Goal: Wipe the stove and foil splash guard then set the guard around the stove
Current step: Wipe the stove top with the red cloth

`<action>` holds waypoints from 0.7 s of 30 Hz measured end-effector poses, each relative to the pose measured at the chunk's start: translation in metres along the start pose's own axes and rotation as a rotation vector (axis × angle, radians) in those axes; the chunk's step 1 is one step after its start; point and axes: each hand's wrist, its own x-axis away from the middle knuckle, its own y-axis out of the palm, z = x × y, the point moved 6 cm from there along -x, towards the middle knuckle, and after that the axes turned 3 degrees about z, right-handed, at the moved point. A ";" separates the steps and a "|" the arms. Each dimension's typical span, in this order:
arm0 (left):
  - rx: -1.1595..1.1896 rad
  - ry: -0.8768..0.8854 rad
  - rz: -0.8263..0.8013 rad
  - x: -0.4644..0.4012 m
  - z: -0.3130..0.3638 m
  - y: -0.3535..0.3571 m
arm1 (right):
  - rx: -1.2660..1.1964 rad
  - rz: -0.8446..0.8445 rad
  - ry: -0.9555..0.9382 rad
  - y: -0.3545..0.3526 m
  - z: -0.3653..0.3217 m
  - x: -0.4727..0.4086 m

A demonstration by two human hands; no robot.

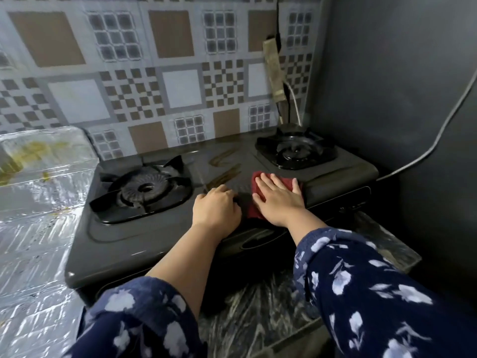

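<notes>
From the head camera, the right hand (277, 196) is lying flat and spread on a red cloth (260, 186), pressing it onto the stove (160, 236) between the two burners. The left hand (215, 206) is resting beside it on the stove top with fingers curled under, loosely closed and gripping nothing that shows. Brown streaks (224, 166) are showing on the glossy panel just beyond the cloth, so wiping is probably only getting going.

The foil guard (38, 202) is lying to the left of the stove, touching or nearly touching its edge, with yellowish stains near its far end. It is not yet standing around the stove.

The cloth is looking soft and limp, so a flat palm is suiting it. The guard is likely light, thin and easily creased, and its greasy face may be slippery; taking it by the panel edges with both hands, supporting the folds, seems safest.
</notes>
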 end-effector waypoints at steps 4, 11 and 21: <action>0.018 0.040 -0.019 -0.022 0.051 0.010 | -0.023 0.011 0.039 -0.005 0.045 0.001; 0.025 0.100 -0.071 -0.053 0.113 0.027 | -0.064 0.008 0.179 -0.015 0.121 -0.004; -0.022 0.199 -0.114 -0.109 0.156 0.048 | -0.047 0.016 0.362 -0.031 0.209 -0.043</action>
